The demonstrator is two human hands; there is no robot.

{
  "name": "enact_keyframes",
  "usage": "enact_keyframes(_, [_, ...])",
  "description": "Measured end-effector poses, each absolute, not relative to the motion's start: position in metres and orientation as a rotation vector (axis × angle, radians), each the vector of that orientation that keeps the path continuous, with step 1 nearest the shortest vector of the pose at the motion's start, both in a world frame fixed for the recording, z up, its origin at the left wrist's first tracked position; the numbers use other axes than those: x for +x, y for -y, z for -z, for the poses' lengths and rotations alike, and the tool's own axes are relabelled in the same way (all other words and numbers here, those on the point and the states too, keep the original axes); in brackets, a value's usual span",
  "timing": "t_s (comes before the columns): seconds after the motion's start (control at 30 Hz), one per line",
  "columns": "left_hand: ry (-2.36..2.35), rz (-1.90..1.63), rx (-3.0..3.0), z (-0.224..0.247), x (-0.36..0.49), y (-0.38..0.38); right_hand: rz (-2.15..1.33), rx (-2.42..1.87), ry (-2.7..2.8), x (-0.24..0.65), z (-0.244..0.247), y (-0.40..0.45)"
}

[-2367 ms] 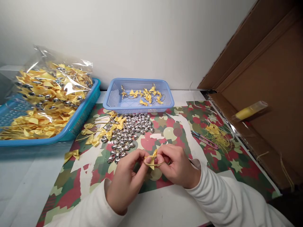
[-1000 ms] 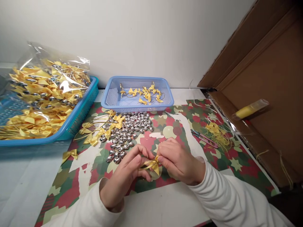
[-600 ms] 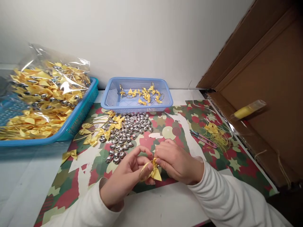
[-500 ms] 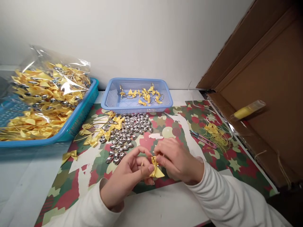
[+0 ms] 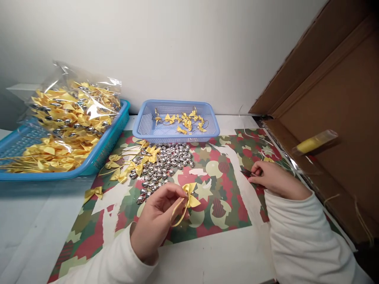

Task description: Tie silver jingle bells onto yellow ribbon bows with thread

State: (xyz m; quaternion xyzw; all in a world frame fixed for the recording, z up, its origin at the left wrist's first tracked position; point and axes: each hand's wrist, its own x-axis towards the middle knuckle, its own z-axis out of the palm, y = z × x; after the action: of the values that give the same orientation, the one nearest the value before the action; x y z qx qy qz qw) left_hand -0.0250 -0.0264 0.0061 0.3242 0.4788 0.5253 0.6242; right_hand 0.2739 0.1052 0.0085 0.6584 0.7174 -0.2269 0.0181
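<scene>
Between the thumb and fingers of my left hand point(image 5: 164, 211) is a yellow ribbon bow point(image 5: 192, 196) with a looped gold cord hanging from it. My right hand point(image 5: 274, 179) is at the right of the table, its fingers closed on thread snips point(image 5: 248, 173); only the dark blade end shows clearly, the handle is under the fingers. Left of the bow lies a pile of shiny silver bells point(image 5: 160, 167). Several loose yellow bows point(image 5: 120, 175) with cords rest beside the pile, and a single bow point(image 5: 93, 193) lies farther left.
A blue-violet basket point(image 5: 176, 139) with several corded bows stands at the back. On the left, a bigger blue basket point(image 5: 89, 165) holds bows and a filled clear bag point(image 5: 77, 106). Cardboard point(image 5: 322, 90) walls the right side, with a yellow-filled tube point(image 5: 315, 142) attached. Patterned paper point(image 5: 219, 213) covers the table.
My right hand has let go of the bow and moved right onto the thread snips. My left hand still holds the bow, now with its cord loop hanging in view.
</scene>
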Motion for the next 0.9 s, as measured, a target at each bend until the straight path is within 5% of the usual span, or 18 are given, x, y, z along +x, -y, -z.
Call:
enact_keyframes(0.33, [-1.203, -1.197, 0.938, -0.006, -0.024, 0.028, 0.605, 2.204, -2.435, 0.256, -0.019, -0.103])
enact_keyframes(0.63, [-1.274, -1.191, 0.996, -0.006, -0.024, 0.030, 1.160, 2.637, -2.612, 0.254, -0.032, -0.101])
enact_keyframes(0.9, [-1.308, -1.150, 0.956, -0.007, -0.025, 0.027, 0.994, 2.603, -2.369, 0.271, -0.032, -0.101])
